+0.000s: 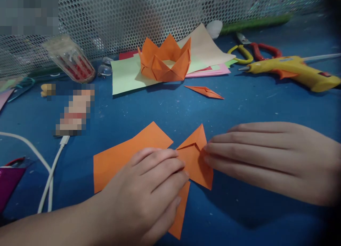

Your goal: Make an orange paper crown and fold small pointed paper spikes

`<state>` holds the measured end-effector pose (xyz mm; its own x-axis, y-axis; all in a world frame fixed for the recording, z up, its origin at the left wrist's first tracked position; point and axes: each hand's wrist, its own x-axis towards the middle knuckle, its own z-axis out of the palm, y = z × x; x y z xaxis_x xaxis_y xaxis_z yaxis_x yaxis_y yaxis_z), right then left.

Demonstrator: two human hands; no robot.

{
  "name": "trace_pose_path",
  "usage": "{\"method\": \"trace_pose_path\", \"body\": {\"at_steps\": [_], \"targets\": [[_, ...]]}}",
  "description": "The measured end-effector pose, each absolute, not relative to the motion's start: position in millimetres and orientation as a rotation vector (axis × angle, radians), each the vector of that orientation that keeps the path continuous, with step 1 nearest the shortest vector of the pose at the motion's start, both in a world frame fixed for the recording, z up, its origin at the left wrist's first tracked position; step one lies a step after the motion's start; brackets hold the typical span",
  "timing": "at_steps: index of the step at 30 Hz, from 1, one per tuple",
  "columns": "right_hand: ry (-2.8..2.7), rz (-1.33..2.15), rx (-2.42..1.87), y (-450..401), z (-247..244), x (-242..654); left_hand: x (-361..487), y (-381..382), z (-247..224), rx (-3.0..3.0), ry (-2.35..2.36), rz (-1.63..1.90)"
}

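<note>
Grip closure I cannot tell, but I am observing left hand (151,189) and right hand (269,159) touching the folded paper (195,162) between them on the table (128,111), and judging it light, tearable, best held by edges.

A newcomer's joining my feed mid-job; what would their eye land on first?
Probably the pointed orange paper ring standing on coloured sheets toward the back of the blue table. Next, the yellow glue gun at the right, then the folded orange piece in front, between left hand and right hand.
</note>
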<state>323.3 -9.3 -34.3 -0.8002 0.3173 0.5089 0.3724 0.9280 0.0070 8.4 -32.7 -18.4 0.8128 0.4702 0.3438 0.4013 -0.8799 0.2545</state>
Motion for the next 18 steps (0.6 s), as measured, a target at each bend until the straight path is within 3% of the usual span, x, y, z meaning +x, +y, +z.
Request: {"method": "trace_pose_path", "body": {"at_steps": [10,18], "targets": [[-2.675,0.027,-0.424,13,-27,317,8,-31,-19,2.860,0.587,0.619],[-2.423,0.743,-0.704,2,-32,310,10,-31,-22,2.928,0.547,0.566]]}}
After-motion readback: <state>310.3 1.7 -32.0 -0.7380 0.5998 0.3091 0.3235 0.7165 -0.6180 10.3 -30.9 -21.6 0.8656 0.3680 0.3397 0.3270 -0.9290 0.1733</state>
